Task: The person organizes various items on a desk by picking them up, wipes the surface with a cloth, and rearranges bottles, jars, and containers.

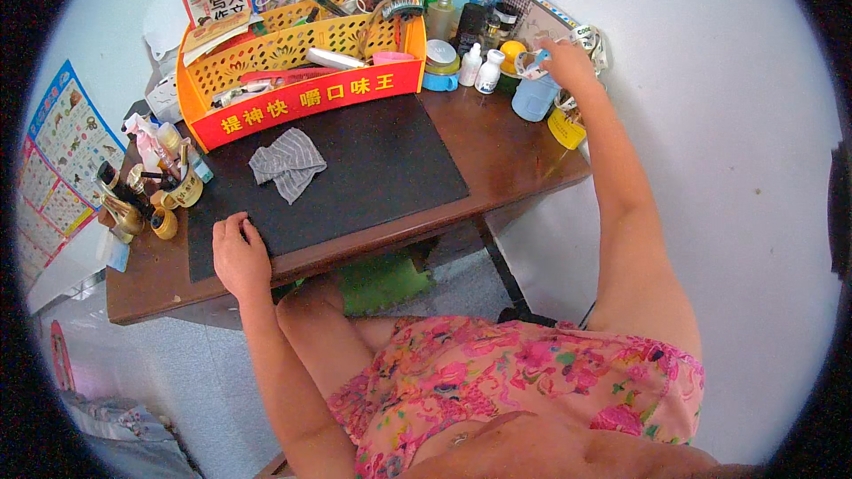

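My right hand (568,66) reaches to the far right of the desk, over the rim of a light blue cup (534,99). Its fingers are bent together at a small blue-and-white thing (535,60), too small to make out. My left hand (240,255) lies on the near left part of a black desk mat (373,160), fingers loosely bent and holding nothing. Farther in on the mat is a crumpled grey striped cloth (289,164), apart from both hands.
A yellow and red box (306,98) full of small items stands at the back. Several bottles and jars (470,62) crowd between it and the blue cup. More cosmetics and a mug (184,188) fill the left side. A white wall (710,168) borders the desk's right.
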A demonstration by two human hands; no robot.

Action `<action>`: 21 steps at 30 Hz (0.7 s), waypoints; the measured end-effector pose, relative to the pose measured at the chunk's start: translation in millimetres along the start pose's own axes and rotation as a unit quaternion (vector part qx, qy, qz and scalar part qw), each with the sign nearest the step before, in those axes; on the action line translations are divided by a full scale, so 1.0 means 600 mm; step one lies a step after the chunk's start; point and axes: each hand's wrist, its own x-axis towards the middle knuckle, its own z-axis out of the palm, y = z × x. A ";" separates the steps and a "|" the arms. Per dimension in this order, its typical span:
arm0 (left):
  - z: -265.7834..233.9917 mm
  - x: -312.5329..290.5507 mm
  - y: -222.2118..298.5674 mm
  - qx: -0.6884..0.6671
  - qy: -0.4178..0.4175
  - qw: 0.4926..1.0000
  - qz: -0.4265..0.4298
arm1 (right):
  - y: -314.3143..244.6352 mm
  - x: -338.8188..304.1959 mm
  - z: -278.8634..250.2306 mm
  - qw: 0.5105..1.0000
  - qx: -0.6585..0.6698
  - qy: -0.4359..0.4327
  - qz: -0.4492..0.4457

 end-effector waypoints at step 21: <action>-0.002 -0.003 0.004 0.014 -0.001 1.000 0.004 | -0.125 -0.104 -0.082 0.974 0.145 0.171 0.012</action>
